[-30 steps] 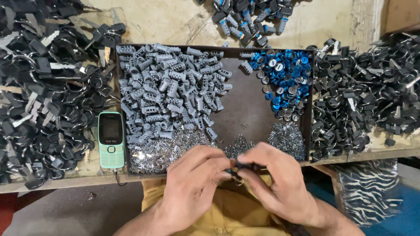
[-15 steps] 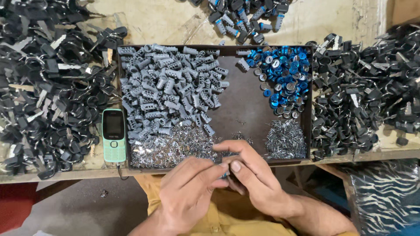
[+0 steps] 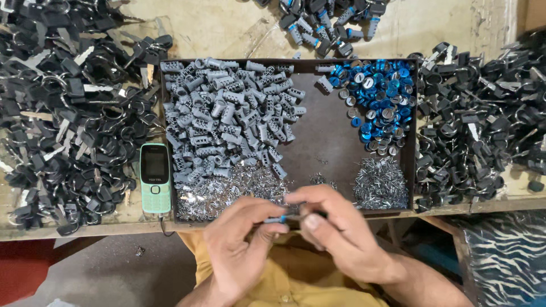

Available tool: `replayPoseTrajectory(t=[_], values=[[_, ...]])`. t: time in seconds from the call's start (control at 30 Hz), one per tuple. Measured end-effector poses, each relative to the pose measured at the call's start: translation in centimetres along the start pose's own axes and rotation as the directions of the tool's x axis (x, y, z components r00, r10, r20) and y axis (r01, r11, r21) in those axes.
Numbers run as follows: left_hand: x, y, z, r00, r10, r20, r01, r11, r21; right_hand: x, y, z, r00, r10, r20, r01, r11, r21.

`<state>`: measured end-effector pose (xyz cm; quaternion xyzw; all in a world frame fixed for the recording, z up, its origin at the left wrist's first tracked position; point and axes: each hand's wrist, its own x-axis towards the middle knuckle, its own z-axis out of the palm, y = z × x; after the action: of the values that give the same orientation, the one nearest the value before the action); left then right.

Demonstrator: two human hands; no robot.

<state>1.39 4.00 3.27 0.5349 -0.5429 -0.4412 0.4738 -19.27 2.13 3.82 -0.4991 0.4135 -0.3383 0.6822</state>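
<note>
A small dark part [image 3: 291, 213] is pinched between the left hand [image 3: 242, 244] and right hand [image 3: 335, 227], just past the counter edge [image 3: 85, 230]. Open space is left only in the tray [image 3: 324, 136] middle.

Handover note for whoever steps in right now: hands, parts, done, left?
Left hand and right hand: together at the tray's near edge, pinching one small part with a blue end.
Tray: grey cylinders on the left, blue caps at the far right, small metal bits along the front.
Black keys heaped on both sides; green phone left of the tray.
Done: one part in hand.
Left: large piles.
</note>
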Motion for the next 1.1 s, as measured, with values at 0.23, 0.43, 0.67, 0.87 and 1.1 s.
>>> replayPoseTrajectory(t=[0.23, 0.43, 0.67, 0.87, 1.1], values=[[-0.5, -3.3, 0.5, 0.769, -0.418, 0.483, 0.597, 0.201, -0.776, 0.4, -2.1, 0.8, 0.907, -0.404, 0.114, 0.375, 0.657, -0.654], [-0.7, -4.6, 1.6, 0.688, -0.369, 0.625, 0.696, 0.088, -0.713, 1.0, -1.0, 1.5, 0.874, -0.486, -0.031, 0.312, 0.608, -0.730], [-0.5, -5.5, 1.3, 0.648, -0.274, 0.711, 0.750, 0.065, -0.658, 0.7, 0.4, 1.1, 0.862, -0.506, -0.031, 0.335, 0.614, -0.715], [-0.3, -5.1, 0.8, 0.667, -0.335, 0.665, 0.730, 0.113, -0.674, 0.1, 0.9, 2.3, 0.881, -0.462, -0.099, 0.290, 0.693, -0.660], [1.4, -2.8, -0.3, 0.915, -0.218, 0.338, 0.397, 0.626, -0.671, -2.6, 2.4, 3.2, 0.980, 0.016, -0.201, 0.005, 0.995, 0.104]])
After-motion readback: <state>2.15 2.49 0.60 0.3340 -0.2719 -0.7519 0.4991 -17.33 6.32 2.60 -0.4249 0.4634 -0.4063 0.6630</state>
